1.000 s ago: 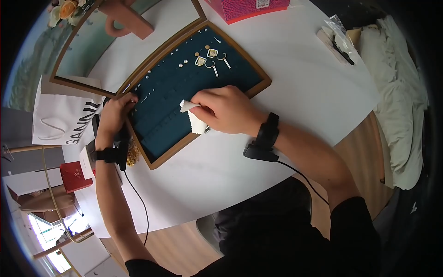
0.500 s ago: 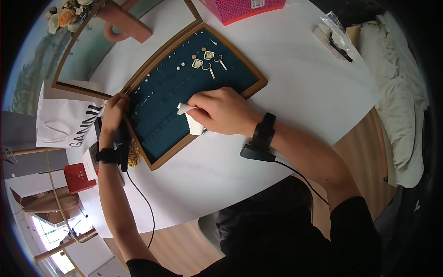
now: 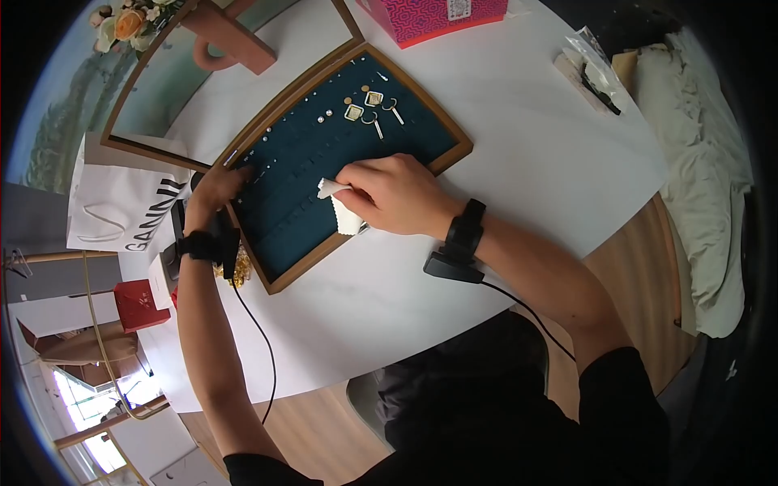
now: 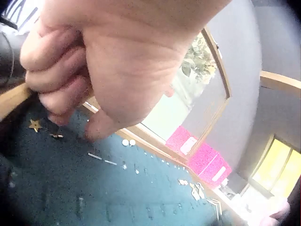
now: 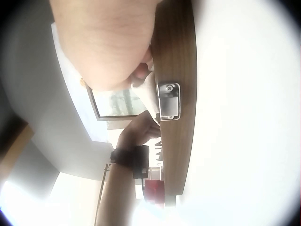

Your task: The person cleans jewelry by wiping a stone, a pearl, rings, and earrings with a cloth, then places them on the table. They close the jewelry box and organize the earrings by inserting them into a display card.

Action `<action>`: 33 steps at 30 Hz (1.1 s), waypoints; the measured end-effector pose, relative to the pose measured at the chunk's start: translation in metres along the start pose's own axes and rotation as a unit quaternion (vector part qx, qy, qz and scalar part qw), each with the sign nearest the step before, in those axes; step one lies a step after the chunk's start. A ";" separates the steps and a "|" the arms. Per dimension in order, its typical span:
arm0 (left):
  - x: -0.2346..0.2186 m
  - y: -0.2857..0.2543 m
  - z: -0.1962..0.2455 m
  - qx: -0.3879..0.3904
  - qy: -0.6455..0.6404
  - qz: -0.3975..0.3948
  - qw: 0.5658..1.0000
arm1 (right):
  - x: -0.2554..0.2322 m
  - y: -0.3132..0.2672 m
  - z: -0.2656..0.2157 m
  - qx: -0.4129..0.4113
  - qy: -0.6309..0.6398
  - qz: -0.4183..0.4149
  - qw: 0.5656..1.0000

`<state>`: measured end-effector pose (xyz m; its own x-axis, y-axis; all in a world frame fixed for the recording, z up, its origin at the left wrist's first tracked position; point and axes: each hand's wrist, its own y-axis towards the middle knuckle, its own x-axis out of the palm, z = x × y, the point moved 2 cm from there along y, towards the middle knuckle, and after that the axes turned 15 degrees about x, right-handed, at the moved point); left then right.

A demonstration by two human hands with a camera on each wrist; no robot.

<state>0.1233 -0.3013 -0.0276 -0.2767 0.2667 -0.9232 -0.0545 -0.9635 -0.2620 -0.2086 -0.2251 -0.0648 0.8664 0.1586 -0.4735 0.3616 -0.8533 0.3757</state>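
A wooden jewelry case (image 3: pixel 289 281) with a dark teal lining lies on the table, its glass-paned lid (image 3: pixel 146 149) raised. My right hand (image 3: pixel 397 193) pinches a white zigzag-edged cloth (image 3: pixel 348 217) over the case's front edge. My left hand (image 3: pixel 217 193) is at the left corner, fingers reaching in over the lining. In the left wrist view its fingers are bent, with the thumb near a small gold stud (image 4: pixel 57 136) and a gold star earring (image 4: pixel 35 125); I cannot tell if it holds anything. Square drop earrings (image 3: pixel 353 111) and hoop earrings (image 3: pixel 377 125) sit farther right.
A white paper bag (image 3: pixel 109 206) stands left of the case, with gold chains (image 3: pixel 242 266) beside the case's left side. Behind are a terracotta vase (image 3: pixel 243 50) and a pink patterned box (image 3: pixel 429 20). A plastic packet (image 3: pixel 590 71) lies at the far right.
My left hand has moved from the case's left rim inward, its fingers now over the lining. The right hand keeps its hold on the cloth in the same place.
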 end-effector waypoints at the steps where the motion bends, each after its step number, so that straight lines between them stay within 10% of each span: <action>1: -0.002 0.000 0.003 -0.071 -0.010 -0.046 0.996 | 0.000 0.000 0.000 0.003 -0.002 -0.003 1.000; 8: -0.001 0.006 -0.017 -0.081 -0.074 -0.086 0.990 | -0.003 0.000 -0.001 0.008 -0.003 -0.002 1.000; 14: 0.003 -0.020 -0.003 -0.011 -0.104 0.107 0.989 | -0.001 -0.001 0.001 0.006 -0.002 -0.001 1.000; 20: 0.042 -0.098 0.091 0.097 -0.661 0.016 0.744 | 0.001 0.000 -0.001 -0.009 0.033 0.040 0.999; 33: 0.101 -0.091 0.122 0.190 -0.728 0.038 0.658 | -0.005 0.001 -0.001 0.072 0.158 0.057 0.983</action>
<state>-0.0170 -0.1896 -0.0621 -0.9026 0.1808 0.3908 -0.1472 -0.9825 0.1145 -0.2116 -0.2262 -0.0611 0.9706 0.1844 -0.1545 0.2224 -0.9325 0.2845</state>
